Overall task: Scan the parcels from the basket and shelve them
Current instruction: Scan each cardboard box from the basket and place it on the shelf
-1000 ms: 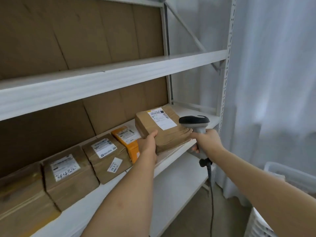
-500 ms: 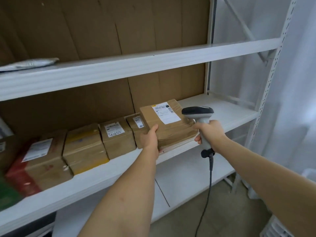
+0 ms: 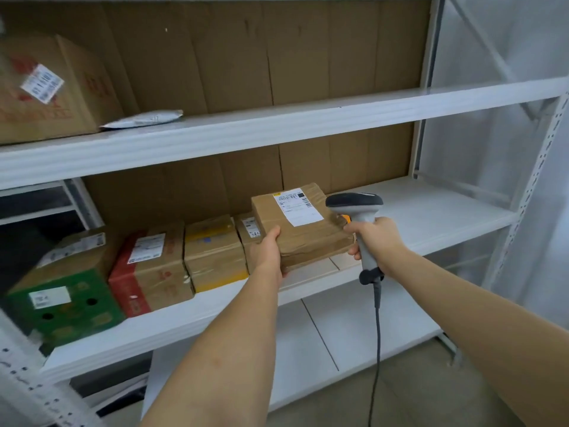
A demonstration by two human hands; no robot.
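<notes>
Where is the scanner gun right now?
The scanner is in the right hand, right of centre in the head view, touching the brown parcel above the middle shelf.

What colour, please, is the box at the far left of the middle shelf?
Green box, brown top, seen in the head view.

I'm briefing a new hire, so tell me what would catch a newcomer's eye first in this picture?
The brown parcel at centre, white label up, held over the middle shelf: the left hand grips its near left edge, and the right hand holds a grey barcode scanner at its right side. Left of it, a row of boxes ends in a green box.
</notes>
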